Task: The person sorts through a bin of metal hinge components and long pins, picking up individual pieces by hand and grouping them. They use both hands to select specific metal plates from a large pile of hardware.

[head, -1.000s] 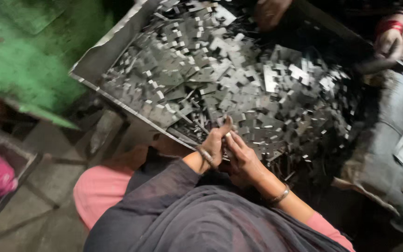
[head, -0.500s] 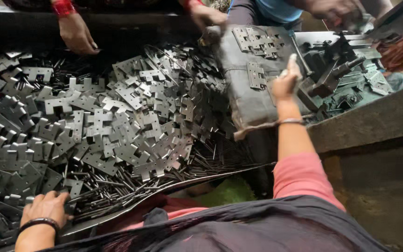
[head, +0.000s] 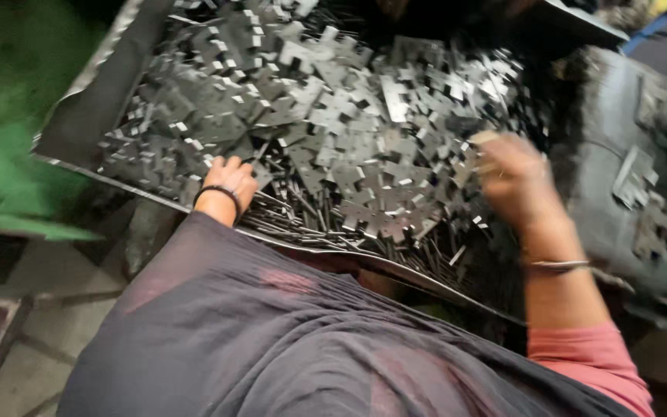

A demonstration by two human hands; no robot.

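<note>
Resting fingers-down on the metal cutouts (head: pixel 349 147), the left hand (head: pixel 228 185) looks loosely curled; the blurred right hand's (head: pixel 515 181) grip is unclear.

Left hand (head: pixel 228 182) low at the near rim of the metal tray (head: pixel 94 100), fingers curled down, dark band on its wrist, right hand (head: pixel 512 179) raised over the tray's right part, motion-blurred, grip unclear, thin bangle on wrist, forearm bare, pink sleeve at elbow
</note>
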